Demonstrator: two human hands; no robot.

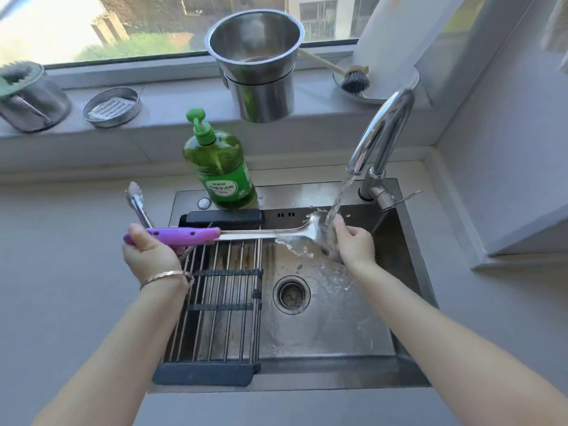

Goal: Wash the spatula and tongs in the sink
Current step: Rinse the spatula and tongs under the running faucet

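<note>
Head view: left hand (147,250) has its fingers curled fully round the handle of the purple-handled steel spatula (246,235) and the steel tongs (138,204) together, tongs angled away over the counter. Spatula lies level, blade over the steel sink (338,333) under the chrome tap (381,130) stream. Right hand (355,244) pinches the blade, apparently rubbing it clean.
</note>
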